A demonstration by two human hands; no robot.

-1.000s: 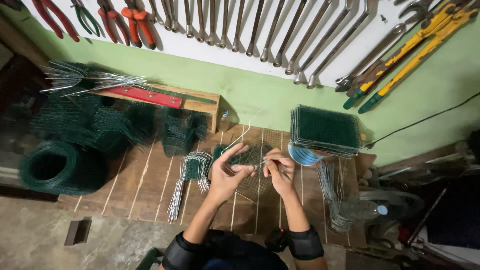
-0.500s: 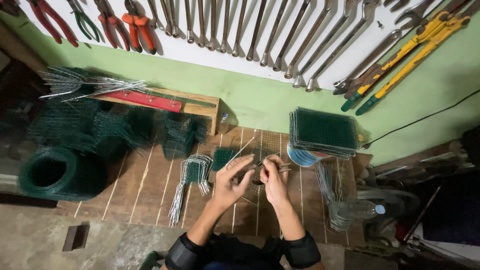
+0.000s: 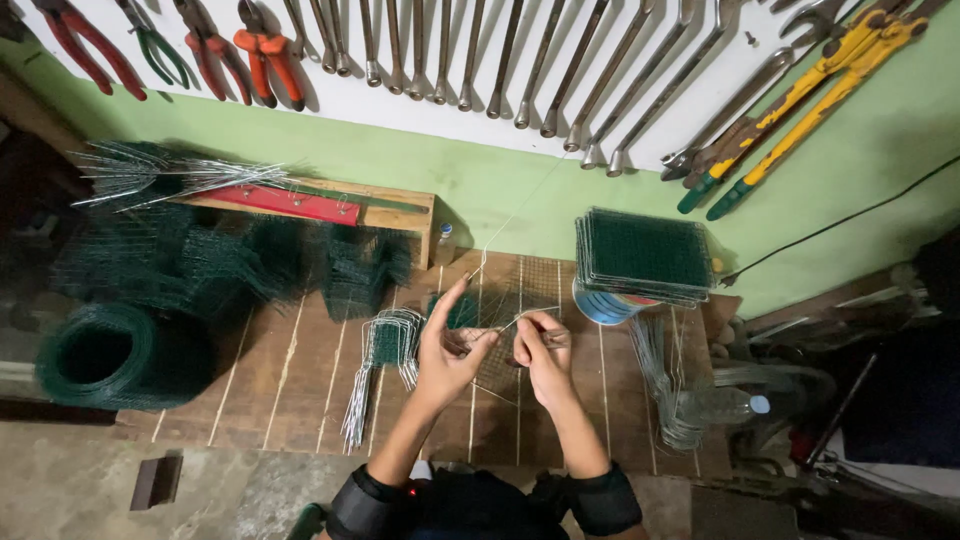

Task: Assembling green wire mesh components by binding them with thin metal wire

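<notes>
Over the middle of the wooden surface (image 3: pixel 300 370), both my hands work close together. My left hand (image 3: pixel 450 350) has its grip pinched on a thin bare wire (image 3: pixel 500 225), index finger stretched up along it; my right hand (image 3: pixel 545 350) has its grip pinched on the wire's lower end, fingers curled tight. The wire is fine, pale metal, nearly straight. Its long axis runs from my fingers up & away to the right, toward the wall; top end gets too thin to follow.

Under my hands lies a small flat mesh panel (image 3: pixel 510 310), greyish, square grid, resting on the slatted brown planks. Just left of my left hand: a bundle of bent wire pieces (image 3: pixel 385 355), silvery, fanned downward w/ some green mesh in it. Further left, crumpled green mesh pieces (image 3: pixel 200 260) & a tight roll of green mesh (image 3: pixel 110 355) at the surface's edge. A red bar on a wooden block (image 3: pixel 320 205) sits at the back, w/ a spray of straight wires (image 3: pixel 170 180) over its left end.

Right of my right hand: a stack of flat green mesh panels (image 3: pixel 645 255) sitting on a blue-sided tin (image 3: pixel 600 305), then loose wire loops (image 3: pixel 665 370) & a clear bottle (image 3: pixel 725 405). Nothing blocks the wire itself. On the wall: rows of steel spanners (image 3: pixel 520 60), red & orange pliers (image 3: pixel 265 50), yellow-handled cutters (image 3: pixel 800 90).
</notes>
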